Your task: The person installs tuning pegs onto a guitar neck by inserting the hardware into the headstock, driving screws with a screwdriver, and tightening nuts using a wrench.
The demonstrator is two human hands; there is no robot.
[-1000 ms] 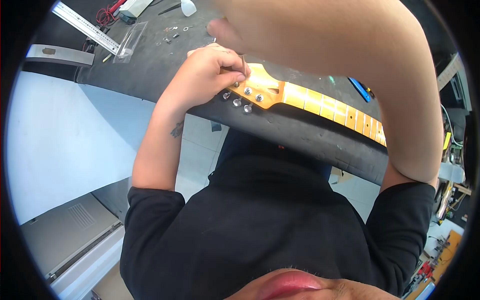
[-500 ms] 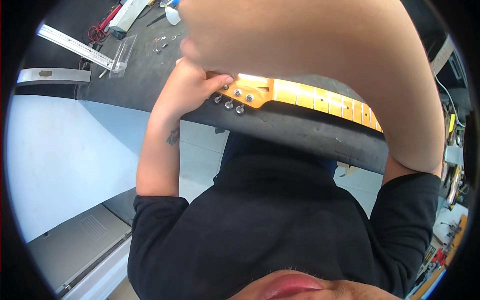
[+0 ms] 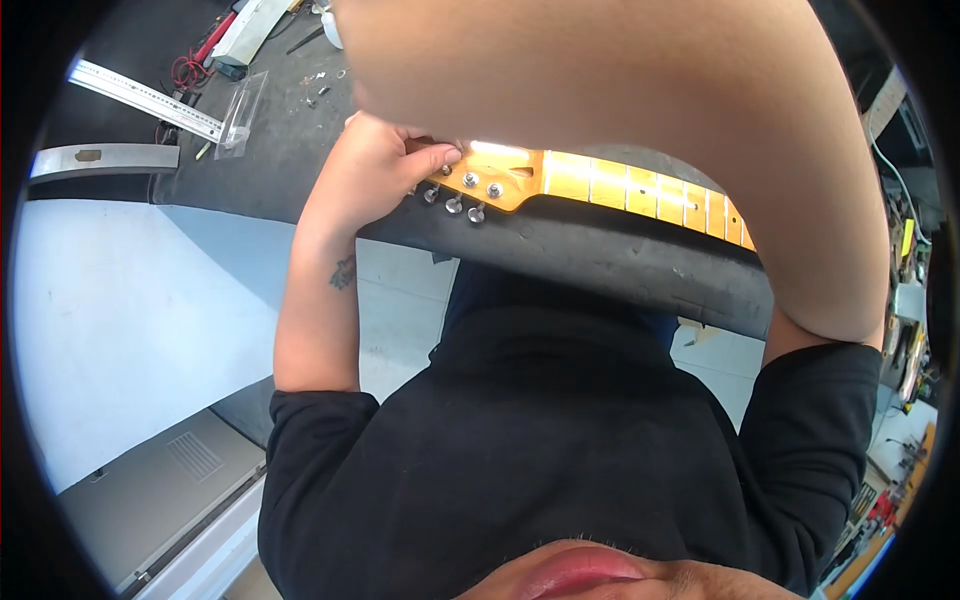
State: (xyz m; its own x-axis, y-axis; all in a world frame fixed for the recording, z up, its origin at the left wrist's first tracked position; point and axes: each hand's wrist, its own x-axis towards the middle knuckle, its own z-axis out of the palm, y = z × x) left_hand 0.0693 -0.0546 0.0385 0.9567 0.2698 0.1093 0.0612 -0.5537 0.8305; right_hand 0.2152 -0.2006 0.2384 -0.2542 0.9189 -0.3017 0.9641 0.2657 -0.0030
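A guitar neck lies on the dark padded bench edge, its glossy yellow headstock toward the left. Metal tuner posts stand on its face, and tuner knobs stick out along the near edge. At the headstock's left end, my left hand is closed, thumb against the curled fingers; what it pinches is hidden. My right forearm crosses above the neck and covers part of it. Only the edge of my right hand shows, over the left hand, with its fingers hidden.
A metal ruler, a clear plastic piece and small metal parts lie on the bench at the upper left. A curved grey bar is at the left edge. Tools crowd the far right.
The headstock and my left hand have shifted left in view. My right hand has moved left and down to my left hand, and its thumb no longer shows clearly.
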